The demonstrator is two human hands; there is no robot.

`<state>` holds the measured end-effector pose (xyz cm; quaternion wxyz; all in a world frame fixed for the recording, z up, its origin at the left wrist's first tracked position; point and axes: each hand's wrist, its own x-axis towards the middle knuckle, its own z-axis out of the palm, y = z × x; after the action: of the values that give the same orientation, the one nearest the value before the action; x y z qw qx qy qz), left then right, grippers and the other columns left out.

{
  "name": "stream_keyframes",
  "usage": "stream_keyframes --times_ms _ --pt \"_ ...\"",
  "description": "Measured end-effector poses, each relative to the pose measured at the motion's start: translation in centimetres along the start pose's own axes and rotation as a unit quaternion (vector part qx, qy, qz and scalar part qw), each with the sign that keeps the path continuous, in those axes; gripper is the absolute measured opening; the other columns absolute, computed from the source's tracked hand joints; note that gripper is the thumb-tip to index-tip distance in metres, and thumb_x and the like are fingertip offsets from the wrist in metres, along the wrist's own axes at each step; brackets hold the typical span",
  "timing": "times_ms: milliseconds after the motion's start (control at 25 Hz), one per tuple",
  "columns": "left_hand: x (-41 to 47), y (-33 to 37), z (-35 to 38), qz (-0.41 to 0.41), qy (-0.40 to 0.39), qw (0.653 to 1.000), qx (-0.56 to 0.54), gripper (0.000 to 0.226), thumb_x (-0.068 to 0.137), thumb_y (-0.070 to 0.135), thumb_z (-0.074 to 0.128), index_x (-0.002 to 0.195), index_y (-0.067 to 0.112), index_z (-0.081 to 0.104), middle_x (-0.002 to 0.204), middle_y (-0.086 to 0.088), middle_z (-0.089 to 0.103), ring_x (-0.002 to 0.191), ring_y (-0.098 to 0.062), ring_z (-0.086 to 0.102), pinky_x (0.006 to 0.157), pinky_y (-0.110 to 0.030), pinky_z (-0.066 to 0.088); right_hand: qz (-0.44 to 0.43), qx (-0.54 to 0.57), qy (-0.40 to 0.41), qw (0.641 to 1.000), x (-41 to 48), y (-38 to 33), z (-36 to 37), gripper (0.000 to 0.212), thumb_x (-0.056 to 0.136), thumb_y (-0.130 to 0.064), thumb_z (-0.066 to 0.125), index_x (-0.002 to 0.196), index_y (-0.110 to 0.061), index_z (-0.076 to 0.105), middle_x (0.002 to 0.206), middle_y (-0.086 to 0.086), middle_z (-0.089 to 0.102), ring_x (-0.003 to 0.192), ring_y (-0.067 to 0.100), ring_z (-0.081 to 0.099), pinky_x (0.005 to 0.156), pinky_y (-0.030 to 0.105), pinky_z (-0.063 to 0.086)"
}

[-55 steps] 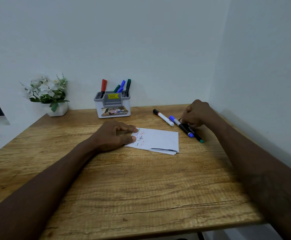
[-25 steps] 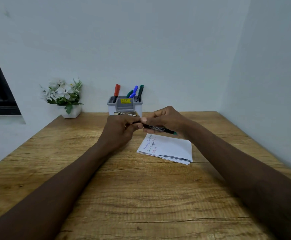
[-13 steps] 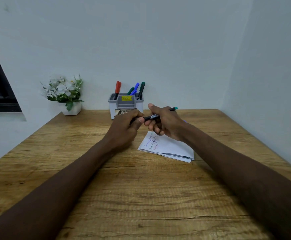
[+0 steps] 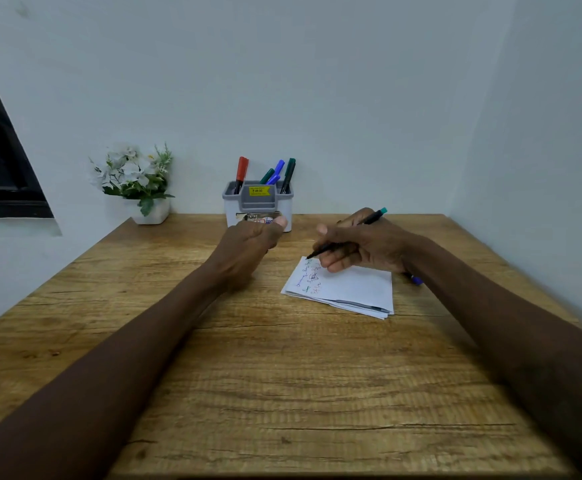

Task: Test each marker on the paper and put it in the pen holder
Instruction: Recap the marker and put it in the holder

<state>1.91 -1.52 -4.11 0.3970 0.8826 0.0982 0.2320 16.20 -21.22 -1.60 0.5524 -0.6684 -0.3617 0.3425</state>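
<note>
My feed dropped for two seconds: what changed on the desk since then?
The right hand picked a green-ended marker off the desk, both hands pulled it open, and its tip now meets the paper. The left hand, closed, left the paper. The pen holder and its markers are unchanged.

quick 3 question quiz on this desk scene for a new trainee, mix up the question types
1. True or false: the right hand holds a marker with its tip at the paper.
2. What sits left of the pen holder by the wall?
A. a mug
B. a potted plant
C. a lamp
3. Fill in: the left hand is closed into a ____ in front of the pen holder.

Key:
1. true
2. B
3. fist
</note>
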Motion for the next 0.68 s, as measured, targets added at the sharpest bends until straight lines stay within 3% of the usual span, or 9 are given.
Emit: stream_keyframes --times_ms 80,240,320,440,520,680 --pt "-0.1 -0.3 0.5 0.006 -0.019 1.000 0.014 0.051 0.096 0.056 0.058 0.067 0.014 0.050 0.060 0.002 0.048 0.054 -0.010 0.041 0.057 -0.029 0.035 -0.013 -0.018 -0.003 1.000 -0.1 0.5 -0.1 0.034 0.086 -0.006 0.077 0.113 0.013 0.071 0.095 0.024 0.077 0.080 0.025 0.077 0.073 0.029 0.065" --pt "-0.2 -1.1 1.0 0.007 -0.085 0.993 0.082 0.041 0.079 0.042 0.082 0.069 0.014 0.054 0.064 0.003 0.056 0.063 -0.012 0.053 0.062 -0.033 0.044 -0.073 -0.069 0.077 0.992 0.4 1.9 0.4 0.003 0.087 0.005 0.072 0.085 0.007 0.072 0.076 0.018 0.071 0.052 0.015 0.061 0.056 0.030 0.061" --pt "-0.1 -1.1 1.3 0.005 -0.105 0.990 0.090 0.042 0.077 0.040 0.085 0.080 0.003 0.064 0.071 0.005 0.063 0.072 -0.013 0.061 0.069 -0.035 0.051 -0.085 -0.098 0.095 0.987 0.6 2.9 1.0 0.013 0.090 0.004 0.067 0.076 0.004 0.069 0.068 0.018 0.066 0.045 0.016 0.056 0.049 0.029 0.056" --pt "0.1 -1.1 1.1 0.002 -0.110 0.991 0.080 0.045 0.076 0.038 0.086 0.090 -0.001 0.068 0.077 0.004 0.069 0.072 -0.009 0.062 0.070 -0.033 0.053 -0.099 -0.136 0.092 0.982 0.3 3.4 1.4 0.017 0.095 0.001 0.063 0.081 0.010 0.067 0.069 0.022 0.069 0.046 0.020 0.060 0.044 0.027 0.053" --pt "0.3 -1.2 1.0 0.000 -0.116 0.990 0.080 0.045 0.075 0.038 0.087 0.089 0.000 0.068 0.082 -0.001 0.072 0.073 -0.010 0.061 0.072 -0.037 0.054 -0.102 -0.154 0.087 0.979 0.0 3.5 1.3 0.017 0.095 0.000 0.066 0.089 0.016 0.067 0.072 0.022 0.071 0.048 0.019 0.063 0.044 0.026 0.053" --pt "0.1 -1.3 1.1 0.004 -0.115 0.990 0.080 0.036 0.075 0.037 0.088 0.077 0.012 0.062 0.079 0.009 0.070 0.075 -0.013 0.064 0.073 -0.035 0.054 -0.123 -0.192 0.084 0.970 -0.1 3.8 1.4 0.016 0.093 -0.004 0.070 0.088 0.012 0.070 0.071 0.020 0.073 0.048 0.019 0.063 0.045 0.027 0.052"
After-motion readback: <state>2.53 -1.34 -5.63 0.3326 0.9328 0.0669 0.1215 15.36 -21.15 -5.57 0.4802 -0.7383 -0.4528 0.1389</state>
